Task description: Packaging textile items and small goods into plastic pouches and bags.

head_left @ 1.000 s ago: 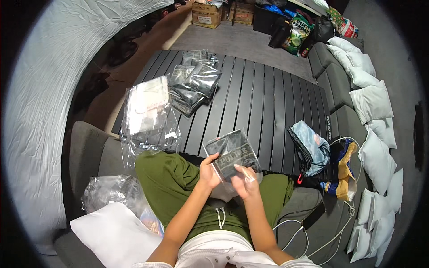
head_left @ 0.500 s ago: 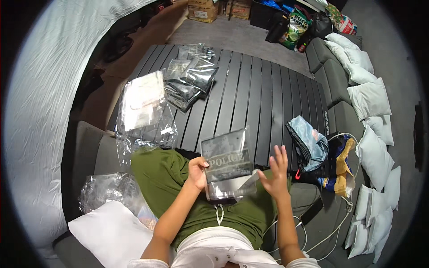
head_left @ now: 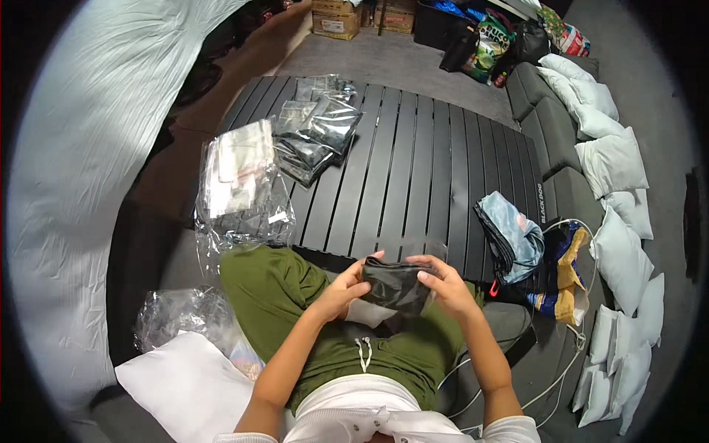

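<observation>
A dark folded cloth item in a clear plastic bag (head_left: pixel 399 286) is held above my lap, near the table's front edge. My left hand (head_left: pixel 346 289) grips its left side, thumb on top. At the right side my right hand (head_left: pixel 449 289) has its thumb and fingers closed on the same package. The clear part of the bag hangs below the dark cloth, by the left fingers. Farther off, a pile of similar dark packages in clear bags (head_left: pixel 316 140) lies on the slatted table. Left of that pile rest flat clear plastic bags (head_left: pixel 240 170).
The black slatted table (head_left: pixel 413 162) stands before me. A folded blue and black cloth (head_left: pixel 513 232) lies at its right edge, beside a blue and yellow bag (head_left: pixel 569 277) and a white cable. White pillows (head_left: pixel 613 162) line the right side; a white pillow (head_left: pixel 185 384) lies at left.
The package has been tilted, so its printed face no longer shows. My right hand, open and apart from it before, has come left and taken hold of its right side.
</observation>
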Available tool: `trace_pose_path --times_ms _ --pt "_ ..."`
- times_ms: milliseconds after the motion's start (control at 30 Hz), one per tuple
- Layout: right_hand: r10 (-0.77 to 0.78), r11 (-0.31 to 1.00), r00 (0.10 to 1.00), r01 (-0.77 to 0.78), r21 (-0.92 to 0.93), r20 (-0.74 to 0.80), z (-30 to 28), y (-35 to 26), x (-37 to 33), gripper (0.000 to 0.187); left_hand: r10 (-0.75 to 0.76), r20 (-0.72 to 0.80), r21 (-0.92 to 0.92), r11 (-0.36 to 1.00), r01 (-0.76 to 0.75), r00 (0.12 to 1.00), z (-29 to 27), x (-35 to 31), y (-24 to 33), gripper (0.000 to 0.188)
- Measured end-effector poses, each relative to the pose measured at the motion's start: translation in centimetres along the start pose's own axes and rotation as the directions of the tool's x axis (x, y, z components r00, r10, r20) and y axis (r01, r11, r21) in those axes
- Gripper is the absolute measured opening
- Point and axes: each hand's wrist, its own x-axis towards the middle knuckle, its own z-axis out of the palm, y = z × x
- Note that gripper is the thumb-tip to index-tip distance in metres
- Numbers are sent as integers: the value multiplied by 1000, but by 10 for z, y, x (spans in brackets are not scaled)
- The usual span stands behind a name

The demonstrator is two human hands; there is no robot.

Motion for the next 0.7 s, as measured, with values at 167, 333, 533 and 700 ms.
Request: trace_pose_path --times_ms 167,333,533,700 --pt "157 866 987 -151 477 28 -1 13 -6 38 -161 -226 -130 982 134 961 4 14 5 40" --pt "167 823 986 -148 548 15 -9 31 -10 44 -222 -250 -196 965 176 942 4 14 -9 38" --pt "205 627 962 -272 730 182 -7 62 -24 47 -198 -394 -279 956 88 897 12 5 -31 38" --pt "260 782 964 -174 599 -60 7 65 -29 44 -160 -459 -322 947 5 874 21 -2 -27 32"
